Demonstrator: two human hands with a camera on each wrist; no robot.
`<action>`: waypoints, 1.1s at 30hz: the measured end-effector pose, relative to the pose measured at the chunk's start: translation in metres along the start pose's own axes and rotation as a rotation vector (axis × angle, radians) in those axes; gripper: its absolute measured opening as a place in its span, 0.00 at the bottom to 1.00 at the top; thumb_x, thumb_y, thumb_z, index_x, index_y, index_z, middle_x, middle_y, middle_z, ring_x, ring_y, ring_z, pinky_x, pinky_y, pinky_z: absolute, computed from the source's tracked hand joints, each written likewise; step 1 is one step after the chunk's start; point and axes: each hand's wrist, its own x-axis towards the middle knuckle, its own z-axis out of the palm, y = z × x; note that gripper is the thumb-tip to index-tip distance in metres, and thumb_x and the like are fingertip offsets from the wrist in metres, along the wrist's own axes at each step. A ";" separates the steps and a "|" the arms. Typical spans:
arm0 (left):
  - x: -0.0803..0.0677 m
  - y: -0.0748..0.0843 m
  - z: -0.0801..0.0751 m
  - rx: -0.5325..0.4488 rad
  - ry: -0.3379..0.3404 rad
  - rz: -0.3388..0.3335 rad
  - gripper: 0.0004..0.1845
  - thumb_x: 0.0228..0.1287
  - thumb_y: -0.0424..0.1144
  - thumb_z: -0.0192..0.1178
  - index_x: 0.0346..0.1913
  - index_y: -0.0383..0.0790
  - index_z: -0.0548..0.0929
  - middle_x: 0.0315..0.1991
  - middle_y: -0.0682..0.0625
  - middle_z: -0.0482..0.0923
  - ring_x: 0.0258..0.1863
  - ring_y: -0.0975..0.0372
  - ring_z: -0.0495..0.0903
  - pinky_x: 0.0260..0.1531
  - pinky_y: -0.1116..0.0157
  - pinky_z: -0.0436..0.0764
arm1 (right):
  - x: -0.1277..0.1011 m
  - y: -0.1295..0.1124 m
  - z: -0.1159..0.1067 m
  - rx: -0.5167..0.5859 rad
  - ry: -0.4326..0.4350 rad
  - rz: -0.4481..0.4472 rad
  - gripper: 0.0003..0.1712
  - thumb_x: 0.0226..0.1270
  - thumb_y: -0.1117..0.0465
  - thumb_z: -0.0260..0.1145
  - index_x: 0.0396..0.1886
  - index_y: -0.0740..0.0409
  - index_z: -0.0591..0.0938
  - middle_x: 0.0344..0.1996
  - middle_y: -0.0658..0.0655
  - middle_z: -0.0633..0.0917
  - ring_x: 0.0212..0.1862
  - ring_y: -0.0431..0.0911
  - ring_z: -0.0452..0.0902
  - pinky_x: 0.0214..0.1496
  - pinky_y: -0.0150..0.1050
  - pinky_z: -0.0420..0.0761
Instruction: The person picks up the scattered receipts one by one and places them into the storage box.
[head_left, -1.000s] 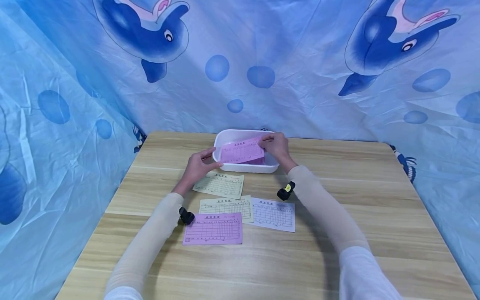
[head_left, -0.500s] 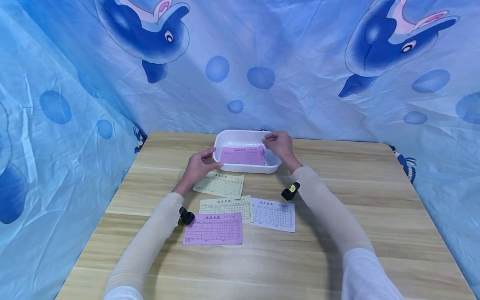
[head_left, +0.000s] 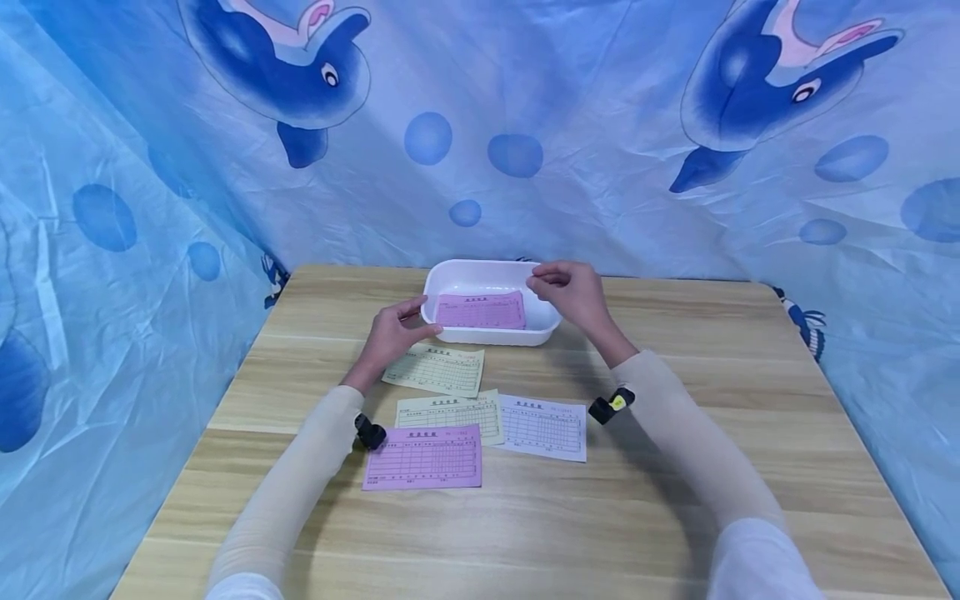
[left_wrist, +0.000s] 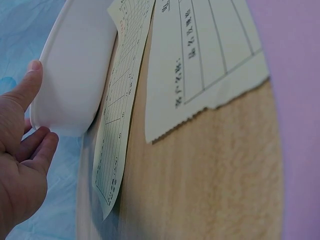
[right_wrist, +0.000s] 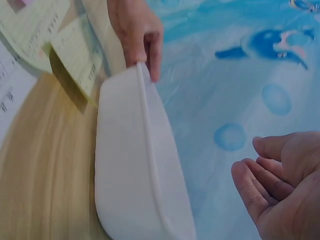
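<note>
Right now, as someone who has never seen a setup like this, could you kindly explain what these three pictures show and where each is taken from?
There is no machine: a person works with two bare hands, wearing one camera on the head and one on each wrist. The wide picture is the head view, looking down at a light wooden table. The left hand touches the near left corner of a white plastic tub, thumb on its rim; the left wrist view shows this close up. The right hand hovers by the tub's far right corner, holding nothing; its wrist view shows relaxed fingers. A pink printed form lies inside the tub. On the table lie two pale yellow forms, a white form and a second pink form.
</note>
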 end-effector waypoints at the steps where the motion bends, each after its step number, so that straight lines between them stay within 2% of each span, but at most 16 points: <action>1: 0.000 0.000 0.000 -0.001 0.000 0.000 0.38 0.61 0.41 0.75 0.73 0.38 0.73 0.68 0.37 0.75 0.67 0.48 0.76 0.66 0.52 0.79 | -0.004 -0.003 0.000 -0.008 -0.008 -0.012 0.16 0.69 0.55 0.72 0.50 0.62 0.88 0.42 0.60 0.91 0.39 0.49 0.89 0.41 0.37 0.90; 5: -0.001 0.002 0.000 0.000 -0.001 0.000 0.37 0.61 0.41 0.75 0.73 0.39 0.73 0.69 0.38 0.74 0.67 0.48 0.75 0.66 0.52 0.79 | -0.020 -0.008 0.001 -0.011 -0.026 -0.064 0.17 0.69 0.54 0.73 0.49 0.61 0.88 0.40 0.58 0.91 0.40 0.51 0.89 0.38 0.33 0.88; 9: 0.000 0.002 0.001 -0.011 -0.003 0.008 0.37 0.62 0.40 0.75 0.73 0.39 0.73 0.70 0.37 0.73 0.68 0.47 0.75 0.66 0.53 0.79 | -0.037 -0.009 0.007 0.008 -0.044 -0.116 0.15 0.67 0.56 0.75 0.48 0.61 0.89 0.40 0.57 0.91 0.38 0.49 0.88 0.37 0.32 0.88; 13: 0.000 0.001 0.001 -0.011 -0.005 0.011 0.38 0.62 0.39 0.75 0.73 0.38 0.72 0.70 0.37 0.73 0.68 0.46 0.75 0.66 0.53 0.78 | -0.056 -0.008 0.020 0.023 -0.080 -0.119 0.14 0.65 0.57 0.76 0.47 0.59 0.89 0.41 0.56 0.91 0.38 0.46 0.87 0.39 0.33 0.88; 20: -0.001 0.001 0.000 -0.004 -0.004 0.013 0.39 0.61 0.42 0.76 0.73 0.37 0.72 0.70 0.37 0.73 0.68 0.48 0.75 0.66 0.53 0.79 | -0.084 0.003 0.048 0.062 -0.171 -0.057 0.15 0.66 0.58 0.76 0.48 0.60 0.89 0.42 0.54 0.91 0.42 0.45 0.87 0.44 0.35 0.89; 28: 0.000 0.001 0.000 -0.003 -0.006 0.012 0.40 0.60 0.45 0.76 0.73 0.36 0.72 0.69 0.37 0.74 0.67 0.48 0.76 0.66 0.54 0.79 | -0.110 0.019 0.075 0.143 -0.266 0.026 0.17 0.65 0.61 0.76 0.50 0.64 0.88 0.42 0.56 0.91 0.43 0.46 0.88 0.45 0.34 0.89; 33: 0.000 0.000 0.000 -0.009 -0.005 0.020 0.40 0.61 0.43 0.76 0.73 0.35 0.72 0.69 0.36 0.74 0.67 0.47 0.75 0.67 0.53 0.78 | -0.124 0.026 0.086 0.138 -0.313 0.041 0.18 0.63 0.58 0.77 0.49 0.63 0.88 0.41 0.55 0.91 0.41 0.43 0.89 0.43 0.33 0.89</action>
